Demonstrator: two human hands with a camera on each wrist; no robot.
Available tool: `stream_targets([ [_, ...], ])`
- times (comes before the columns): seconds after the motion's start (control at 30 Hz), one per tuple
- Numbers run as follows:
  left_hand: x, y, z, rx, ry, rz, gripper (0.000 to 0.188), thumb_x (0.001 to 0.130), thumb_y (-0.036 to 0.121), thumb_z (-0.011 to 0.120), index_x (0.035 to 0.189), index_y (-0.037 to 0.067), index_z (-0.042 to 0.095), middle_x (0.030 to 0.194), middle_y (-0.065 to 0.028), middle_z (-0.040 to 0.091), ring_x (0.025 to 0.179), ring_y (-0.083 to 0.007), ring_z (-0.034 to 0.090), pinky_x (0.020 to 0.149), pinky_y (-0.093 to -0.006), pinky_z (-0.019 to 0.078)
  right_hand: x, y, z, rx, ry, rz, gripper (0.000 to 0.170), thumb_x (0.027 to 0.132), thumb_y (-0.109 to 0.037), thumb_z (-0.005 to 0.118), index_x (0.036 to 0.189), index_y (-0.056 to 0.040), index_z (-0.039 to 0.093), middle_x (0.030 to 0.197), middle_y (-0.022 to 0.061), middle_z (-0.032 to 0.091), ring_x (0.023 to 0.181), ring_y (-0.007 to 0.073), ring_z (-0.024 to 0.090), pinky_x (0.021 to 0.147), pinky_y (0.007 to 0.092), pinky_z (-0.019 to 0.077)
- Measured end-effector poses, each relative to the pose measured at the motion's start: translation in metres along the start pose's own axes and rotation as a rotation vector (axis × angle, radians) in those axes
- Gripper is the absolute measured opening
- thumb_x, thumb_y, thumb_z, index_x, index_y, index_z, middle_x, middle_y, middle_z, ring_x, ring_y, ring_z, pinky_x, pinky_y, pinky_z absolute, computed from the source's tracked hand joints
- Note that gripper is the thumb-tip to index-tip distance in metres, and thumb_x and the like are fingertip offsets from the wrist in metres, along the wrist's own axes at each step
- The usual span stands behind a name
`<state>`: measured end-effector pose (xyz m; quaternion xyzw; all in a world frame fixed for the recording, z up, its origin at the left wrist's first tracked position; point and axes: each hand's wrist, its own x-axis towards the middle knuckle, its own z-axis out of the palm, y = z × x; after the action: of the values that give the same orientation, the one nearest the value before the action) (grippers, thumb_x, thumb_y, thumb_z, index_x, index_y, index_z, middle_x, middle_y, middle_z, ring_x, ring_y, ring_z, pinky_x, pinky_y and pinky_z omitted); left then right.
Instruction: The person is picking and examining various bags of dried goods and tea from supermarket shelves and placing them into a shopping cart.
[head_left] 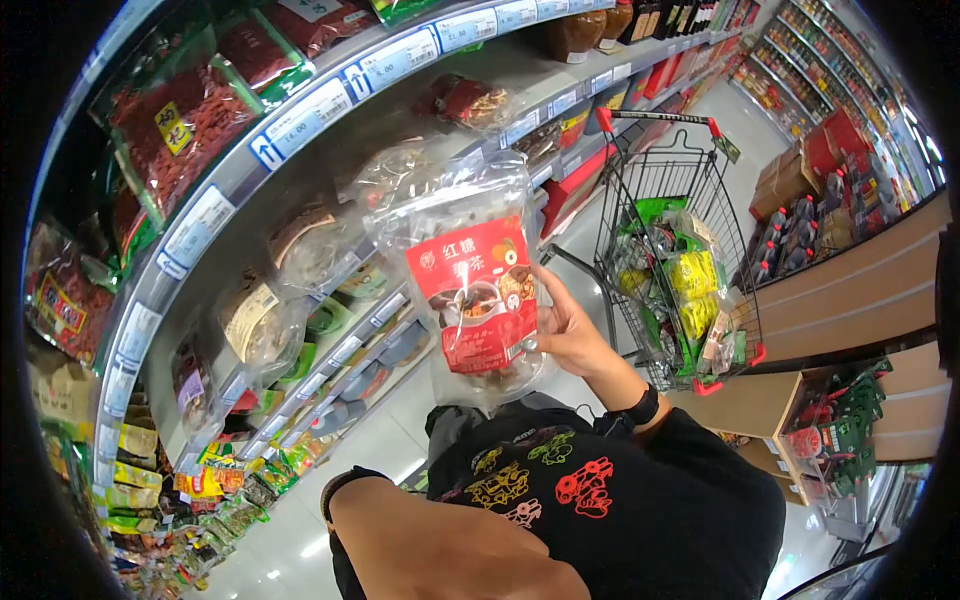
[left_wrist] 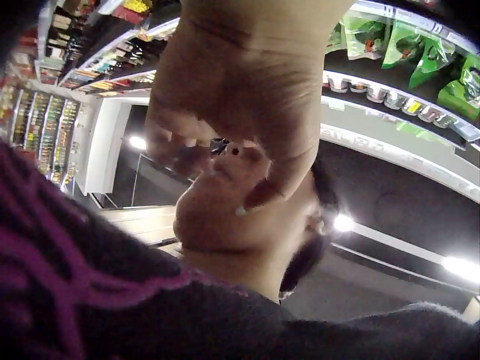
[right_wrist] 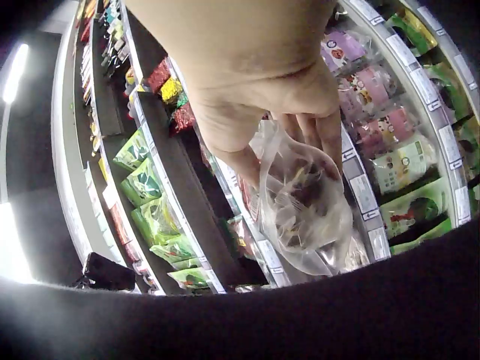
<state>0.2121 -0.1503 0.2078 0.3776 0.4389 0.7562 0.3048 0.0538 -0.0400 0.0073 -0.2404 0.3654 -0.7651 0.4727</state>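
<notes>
Shelves (head_left: 237, 186) behind; right grip (head_left: 576, 332) pinches pouch (head_left: 472, 292) by lower right edge; left grip (left_wrist: 238, 97) relaxed.

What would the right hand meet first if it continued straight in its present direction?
Beyond the pouch it holds, the right hand would probably meet a clear bag behind, though depth is unclear.

black top (head_left: 690, 490) with red, yellow, green and pink outlined figures (head_left: 587, 487); black wristbands (head_left: 640, 407).
</notes>
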Motion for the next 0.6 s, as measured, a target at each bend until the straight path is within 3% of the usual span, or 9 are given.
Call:
stream_targets([
  [0.03, 0.0, 0.006, -0.007, -0.008, -0.047, -0.035, 0.029, 0.068, 0.006, 0.059, 0.083, 0.03, 0.066, 0.058, -0.0052, 0.04, 0.038, -0.0175, 0.039, 0.036, -0.0265, 0.0283, 0.002, 0.002, -0.006, -0.021, 0.012, -0.027, 0.087, 0.067, 0.007, 0.062, 0.135, -0.0108, 0.011, 0.106, 0.0153, 0.054, 0.096, 0.02, 0.055, 0.079, 0.0321, 0.0463],
  [0.13, -0.006, -0.003, -0.022, 0.173, -0.114, 0.365, 0.032, 0.068, 0.004, 0.055, 0.083, 0.03, 0.066, 0.059, -0.0042, 0.04, 0.039, -0.0172, 0.039, 0.036, -0.0258, 0.0291, 0.005, -0.004, -0.004, 0.0, 0.043, -0.013, 0.086, 0.067, 0.007, 0.062, 0.135, -0.0109, 0.011, 0.106, 0.0158, 0.054, 0.096, 0.0206, 0.055, 0.08, 0.0323, 0.0457],
  [0.27, -0.02, -0.016, -0.007, 0.309, 0.188, 0.711, 0.04, 0.069, 0.0, 0.051, 0.087, 0.033, 0.064, 0.066, -0.0066, 0.042, 0.039, -0.0152, 0.038, 0.035, -0.0239, 0.0291, 0.012, 0.006, -0.002, 0.034, 0.084, -0.01, 0.089, 0.067, 0.009, 0.061, 0.135, -0.0112, 0.008, 0.106, 0.0167, 0.055, 0.095, 0.0217, 0.056, 0.081, 0.0334, 0.0447],
  [0.33, -0.034, -0.02, 0.003, 0.348, 0.263, 0.793, 0.044, 0.069, -0.002, 0.05, 0.09, 0.034, 0.064, 0.071, -0.0085, 0.042, 0.04, -0.0144, 0.038, 0.035, -0.0228, 0.0295, 0.02, 0.018, -0.001, 0.085, 0.009, -0.025, 0.091, 0.066, 0.01, 0.061, 0.135, -0.0114, 0.006, 0.107, 0.0177, 0.054, 0.096, 0.0228, 0.056, 0.082, 0.0353, 0.0442],
  [0.47, -0.068, -0.022, 0.01, 0.468, 0.168, 0.798, 0.05, 0.07, -0.004, 0.048, 0.096, 0.036, 0.061, 0.077, -0.01, 0.043, 0.043, -0.0133, 0.04, 0.035, -0.0217, 0.0309, 0.037, 0.038, 0.022, 0.112, -0.086, -0.015, 0.094, 0.065, 0.008, 0.064, 0.135, -0.0102, 0.005, 0.115, 0.0172, 0.049, 0.101, 0.023, 0.052, 0.084, 0.0354, 0.043],
  [0.6, -0.088, -0.03, 0.047, 0.581, 0.313, 0.909, 0.05, 0.071, -0.003, 0.049, 0.102, 0.037, 0.058, 0.076, -0.01, 0.044, 0.043, -0.0129, 0.04, 0.035, -0.0217, 0.0308, 0.049, 0.051, 0.058, 0.093, -0.167, -0.008, 0.094, 0.063, 0.004, 0.069, 0.134, -0.0079, 0.008, 0.117, 0.0157, 0.047, 0.104, 0.022, 0.05, 0.086, 0.0341, 0.0418],
])
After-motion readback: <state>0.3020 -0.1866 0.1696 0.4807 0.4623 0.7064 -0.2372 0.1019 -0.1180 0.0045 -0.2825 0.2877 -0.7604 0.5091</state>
